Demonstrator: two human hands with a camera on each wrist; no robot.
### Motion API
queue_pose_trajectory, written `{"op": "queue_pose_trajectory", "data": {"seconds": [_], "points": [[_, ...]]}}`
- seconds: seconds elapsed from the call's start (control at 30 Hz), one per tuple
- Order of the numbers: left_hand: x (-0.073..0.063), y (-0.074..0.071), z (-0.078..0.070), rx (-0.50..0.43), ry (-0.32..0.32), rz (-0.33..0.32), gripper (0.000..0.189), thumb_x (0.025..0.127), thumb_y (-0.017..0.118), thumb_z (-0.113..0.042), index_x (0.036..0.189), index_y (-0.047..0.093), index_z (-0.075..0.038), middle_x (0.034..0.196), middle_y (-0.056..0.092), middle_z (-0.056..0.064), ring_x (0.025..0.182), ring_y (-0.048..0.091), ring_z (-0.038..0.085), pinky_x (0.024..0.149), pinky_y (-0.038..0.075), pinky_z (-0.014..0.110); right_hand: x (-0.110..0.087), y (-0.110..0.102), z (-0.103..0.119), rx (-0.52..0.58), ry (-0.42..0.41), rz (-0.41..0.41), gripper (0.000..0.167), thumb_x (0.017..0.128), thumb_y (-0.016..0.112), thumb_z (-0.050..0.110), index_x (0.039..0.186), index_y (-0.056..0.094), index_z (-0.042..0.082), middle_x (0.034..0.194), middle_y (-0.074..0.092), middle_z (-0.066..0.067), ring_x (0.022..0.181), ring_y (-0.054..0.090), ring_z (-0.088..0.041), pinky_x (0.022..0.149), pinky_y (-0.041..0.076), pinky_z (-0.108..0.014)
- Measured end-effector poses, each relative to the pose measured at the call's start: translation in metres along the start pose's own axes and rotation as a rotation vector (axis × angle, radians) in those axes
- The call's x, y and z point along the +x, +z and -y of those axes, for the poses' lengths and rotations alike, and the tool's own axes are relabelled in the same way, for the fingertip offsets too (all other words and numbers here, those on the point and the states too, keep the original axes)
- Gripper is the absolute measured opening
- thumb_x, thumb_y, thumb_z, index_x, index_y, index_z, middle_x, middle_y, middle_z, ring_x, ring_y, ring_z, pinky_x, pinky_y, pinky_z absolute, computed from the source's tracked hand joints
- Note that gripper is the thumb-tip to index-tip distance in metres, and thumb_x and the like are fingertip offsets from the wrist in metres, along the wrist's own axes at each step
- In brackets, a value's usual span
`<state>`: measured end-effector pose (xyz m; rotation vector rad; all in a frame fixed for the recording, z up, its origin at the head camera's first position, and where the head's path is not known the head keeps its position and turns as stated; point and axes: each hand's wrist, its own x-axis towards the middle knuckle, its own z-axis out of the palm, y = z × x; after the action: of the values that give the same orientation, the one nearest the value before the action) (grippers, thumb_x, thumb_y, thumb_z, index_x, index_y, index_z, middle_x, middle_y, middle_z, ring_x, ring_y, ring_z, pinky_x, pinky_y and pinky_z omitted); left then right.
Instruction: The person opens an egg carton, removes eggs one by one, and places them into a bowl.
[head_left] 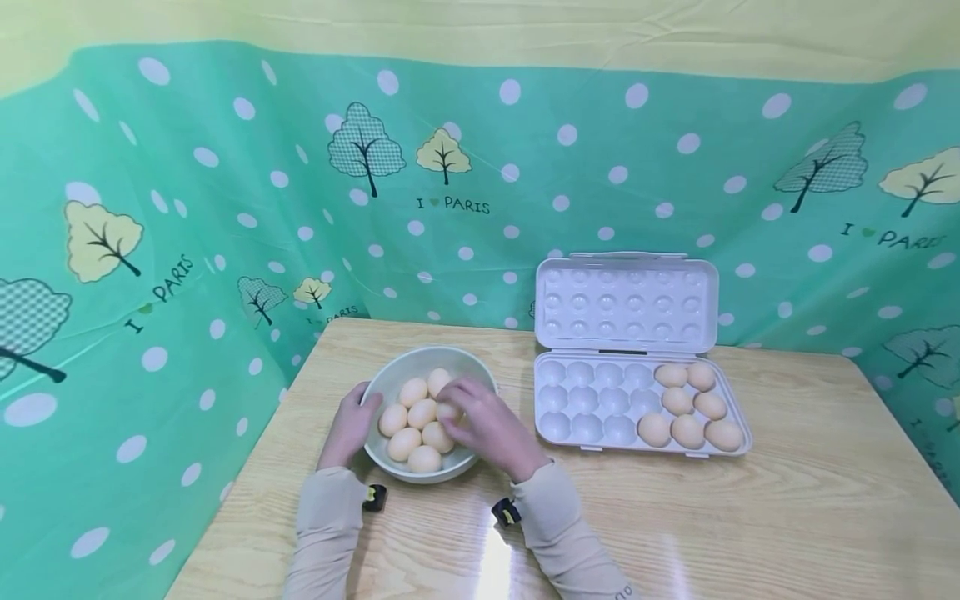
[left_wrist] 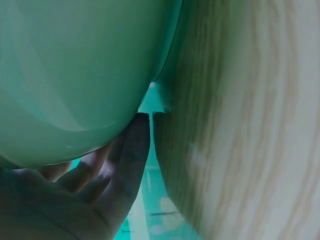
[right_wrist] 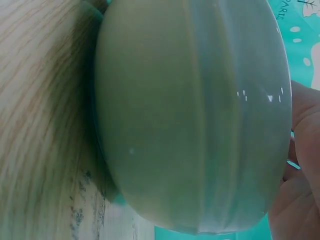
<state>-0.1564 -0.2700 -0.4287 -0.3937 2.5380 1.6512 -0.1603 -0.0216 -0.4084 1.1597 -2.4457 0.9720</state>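
Note:
A pale green bowl (head_left: pixel 386 375) stands on the table with several light brown eggs (head_left: pixel 405 444) in it. At its left side my left hand (head_left: pixel 349 427) holds the bowl, thumb at the rim; in the left wrist view the fingers (left_wrist: pixel 131 155) lie along the outer wall. My right hand (head_left: pixel 491 425) reaches over the right rim and its fingers are about an egg (head_left: pixel 447 412) inside the bowl. The bowl wall (right_wrist: pixel 150 110) hides the fingertips and the egg in the right wrist view.
To the right of the bowl a white egg carton (head_left: pixel 587 429) lies with its lid (head_left: pixel 626 304) raised. Several eggs (head_left: pixel 687 431) sit in the right part of its cups. The wooden table (head_left: pixel 810 500) meets a green patterned cloth (head_left: pixel 465 292) at the back and left.

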Motion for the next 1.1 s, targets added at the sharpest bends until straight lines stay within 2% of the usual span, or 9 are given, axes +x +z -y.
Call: {"op": "queue_pose_trajectory", "data": {"seconds": [0.27, 0.67, 0.87, 1.1], "points": [[0.0002, 0.0006, -0.0007, 0.007, -0.003, 0.006, 0.050, 0.105, 0.036, -0.022, 0.149, 0.036, 0.002, 0.151, 0.040, 0.027, 0.141, 0.038, 0.043, 0.116, 0.033, 0.056, -0.0016, 0.0034, -0.0006, -0.057, 0.032, 0.075, 0.029, 0.090, 0.072, 0.018, 0.117, 0.068, 0.008, 0.121, 0.066, -0.004, 0.116, 0.060, -0.017, 0.107, 0.048, -0.028], [-0.0016, 0.0005, -0.0027, 0.003, -0.004, 0.012, 0.051, 0.105, 0.036, -0.023, 0.149, 0.035, 0.001, 0.152, 0.038, 0.027, 0.142, 0.035, 0.043, 0.118, 0.030, 0.056, -0.0016, 0.0034, 0.0006, -0.120, 0.065, 0.104, 0.028, 0.090, 0.071, 0.019, 0.115, 0.068, 0.009, 0.118, 0.066, -0.003, 0.113, 0.061, -0.017, 0.106, 0.049, -0.030], [-0.0018, 0.0002, -0.0040, 0.001, -0.004, 0.015, 0.051, 0.105, 0.036, -0.023, 0.150, 0.034, 0.001, 0.152, 0.037, 0.027, 0.142, 0.035, 0.043, 0.117, 0.030, 0.056, -0.0018, 0.0032, 0.0007, -0.155, 0.089, 0.117, 0.031, 0.091, 0.070, 0.023, 0.120, 0.068, 0.010, 0.123, 0.067, -0.003, 0.117, 0.061, -0.019, 0.105, 0.049, -0.033], [-0.0007, -0.0001, -0.0032, 0.005, -0.002, 0.008, 0.051, 0.104, 0.036, -0.022, 0.149, 0.034, 0.003, 0.152, 0.037, 0.028, 0.143, 0.034, 0.043, 0.118, 0.030, 0.055, -0.0029, 0.0033, 0.0009, -0.185, 0.112, 0.121, 0.034, 0.093, 0.067, 0.027, 0.123, 0.068, 0.010, 0.122, 0.068, -0.004, 0.115, 0.063, -0.020, 0.101, 0.053, -0.035]]}}
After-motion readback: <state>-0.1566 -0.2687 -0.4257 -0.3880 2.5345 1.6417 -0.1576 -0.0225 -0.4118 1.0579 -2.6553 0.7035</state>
